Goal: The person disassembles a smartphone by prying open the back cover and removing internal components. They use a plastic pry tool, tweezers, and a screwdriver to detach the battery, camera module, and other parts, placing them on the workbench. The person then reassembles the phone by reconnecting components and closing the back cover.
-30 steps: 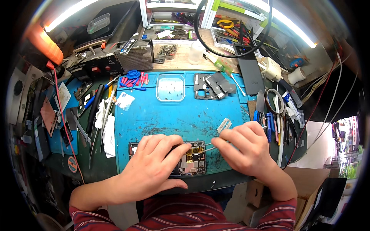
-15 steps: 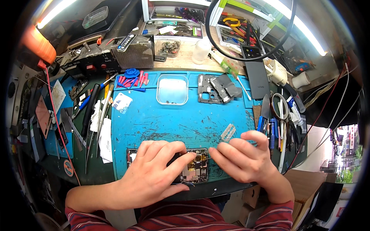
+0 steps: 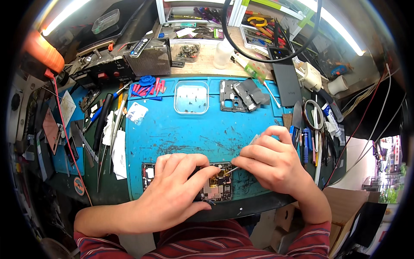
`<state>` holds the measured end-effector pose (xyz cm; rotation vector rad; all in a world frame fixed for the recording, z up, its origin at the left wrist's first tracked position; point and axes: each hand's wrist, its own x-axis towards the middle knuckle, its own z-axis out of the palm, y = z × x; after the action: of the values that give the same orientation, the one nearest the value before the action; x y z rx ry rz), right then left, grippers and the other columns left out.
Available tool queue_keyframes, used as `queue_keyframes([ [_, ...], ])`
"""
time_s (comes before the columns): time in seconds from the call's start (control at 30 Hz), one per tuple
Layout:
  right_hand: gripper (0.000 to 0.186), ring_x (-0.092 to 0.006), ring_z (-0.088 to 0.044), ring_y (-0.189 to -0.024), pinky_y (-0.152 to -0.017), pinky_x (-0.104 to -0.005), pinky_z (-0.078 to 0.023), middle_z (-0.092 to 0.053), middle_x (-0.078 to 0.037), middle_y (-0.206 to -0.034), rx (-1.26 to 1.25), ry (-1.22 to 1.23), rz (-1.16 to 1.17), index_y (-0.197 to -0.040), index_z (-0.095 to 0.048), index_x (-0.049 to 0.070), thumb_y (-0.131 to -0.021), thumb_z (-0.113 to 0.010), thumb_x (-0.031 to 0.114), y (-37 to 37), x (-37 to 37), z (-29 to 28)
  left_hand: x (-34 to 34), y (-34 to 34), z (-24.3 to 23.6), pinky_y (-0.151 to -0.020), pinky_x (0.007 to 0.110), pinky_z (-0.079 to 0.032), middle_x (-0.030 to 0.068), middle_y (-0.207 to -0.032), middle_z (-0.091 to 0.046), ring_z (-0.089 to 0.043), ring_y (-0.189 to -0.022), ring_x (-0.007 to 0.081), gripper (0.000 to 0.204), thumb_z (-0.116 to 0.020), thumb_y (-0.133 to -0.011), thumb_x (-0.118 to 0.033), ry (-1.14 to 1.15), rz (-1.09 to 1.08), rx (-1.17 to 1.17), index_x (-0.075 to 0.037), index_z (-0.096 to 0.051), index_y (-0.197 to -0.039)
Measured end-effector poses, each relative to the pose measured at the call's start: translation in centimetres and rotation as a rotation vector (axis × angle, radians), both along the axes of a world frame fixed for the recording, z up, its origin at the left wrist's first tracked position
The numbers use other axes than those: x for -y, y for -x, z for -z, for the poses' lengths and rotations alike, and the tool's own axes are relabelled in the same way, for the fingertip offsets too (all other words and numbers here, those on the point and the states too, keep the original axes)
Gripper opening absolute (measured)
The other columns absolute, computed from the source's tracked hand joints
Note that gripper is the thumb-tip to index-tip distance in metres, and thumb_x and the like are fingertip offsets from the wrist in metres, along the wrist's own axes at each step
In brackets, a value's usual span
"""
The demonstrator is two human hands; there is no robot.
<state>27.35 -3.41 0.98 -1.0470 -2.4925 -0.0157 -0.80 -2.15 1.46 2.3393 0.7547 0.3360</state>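
Observation:
An opened smartphone (image 3: 220,194) with its circuit board bare lies on the blue work mat (image 3: 181,134), close to the mat's front edge. My left hand (image 3: 174,185) lies over its left and middle part. The left thumb is by the phone's lower edge and the index finger reaches its upper edge, holding it. My right hand (image 3: 276,164) pinches a thin metal tool (image 3: 232,170), whose tip reaches the phone's upper right, around the camera area. I cannot tell the tool's exact kind. Behind the right fingers, a razor blade (image 3: 254,139) is mostly hidden.
A clear plastic box (image 3: 191,98) with small dark bits stands at the mat's back. Beside it are black phone frame parts (image 3: 235,96) and a cotton swab (image 3: 271,94). Pink and blue pieces (image 3: 148,86) sit at the back left. Screwdrivers (image 3: 305,146) lie right; tweezers (image 3: 113,129) lie left.
My right hand has turned and its raised fingers have come inward, covering most of the razor blade. More of the thin tool shows at the phone. The left hand keeps its place.

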Motion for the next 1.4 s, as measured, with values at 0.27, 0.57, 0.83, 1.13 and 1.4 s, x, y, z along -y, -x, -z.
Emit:
queue_keyframes([
  [0.27,0.020,-0.0137,-0.065,-0.085,-0.093,-0.0346,-0.048,-0.066,0.003,-0.095,0.103,-0.222,-0.015,-0.096,-0.075,0.010,-0.076,-0.075,0.014,0.5,1.0,0.0,0.4,-0.5,0.1,-0.106,0.047,-0.032,0.0118,-0.130,-0.048,-0.044,-0.125,0.0339,0.078,-0.095,-0.072,-0.020,0.059,-0.046,-0.037,-0.010,-0.059,-0.141],
  [0.57,0.018,-0.0170,-0.065,-0.085,-0.095,-0.0385,-0.046,-0.069,0.002,-0.093,-0.087,0.119,-0.002,-0.099,-0.076,0.013,-0.081,-0.073,0.009,-0.6,-0.4,1.0,0.4,-0.7,0.2,-0.107,0.047,-0.031,0.0122,-0.132,-0.047,-0.043,-0.127,0.0344,0.079,-0.095,-0.072,-0.018,0.074,-0.048,-0.044,-0.010,-0.057,-0.141],
  [0.83,0.018,-0.0162,-0.065,-0.086,-0.096,-0.0378,-0.047,-0.068,0.003,-0.093,-0.076,0.067,-0.014,-0.097,-0.075,0.013,-0.079,-0.074,0.011,-0.9,-0.4,1.5,0.3,-0.9,0.0,-0.107,0.046,-0.031,0.0122,-0.132,-0.047,-0.043,-0.126,0.0342,0.079,-0.094,-0.072,-0.017,0.083,-0.046,-0.048,-0.010,-0.056,-0.141],
  [1.13,0.014,-0.0147,-0.062,-0.085,-0.098,-0.0360,-0.048,-0.059,0.003,-0.088,0.029,-0.139,-0.018,-0.090,-0.070,0.010,-0.077,-0.071,0.015,0.1,0.2,0.5,0.2,-1.2,-0.2,-0.106,0.045,-0.031,0.0120,-0.130,-0.047,-0.045,-0.122,0.0338,0.082,-0.095,-0.069,-0.015,0.066,-0.040,-0.083,-0.009,-0.056,-0.141],
  [1.4,0.021,-0.0180,-0.064,-0.090,-0.099,-0.0398,-0.045,-0.068,0.002,-0.097,-0.154,0.158,-0.094,-0.099,-0.074,0.014,-0.079,-0.074,0.007,-1.4,-1.5,2.3,0.3,-1.5,-0.8,-0.106,0.043,-0.032,0.0115,-0.127,-0.048,-0.044,-0.120,0.0323,0.080,-0.096,-0.069,-0.014,0.078,-0.053,-0.171,-0.011,-0.059,-0.139],
])
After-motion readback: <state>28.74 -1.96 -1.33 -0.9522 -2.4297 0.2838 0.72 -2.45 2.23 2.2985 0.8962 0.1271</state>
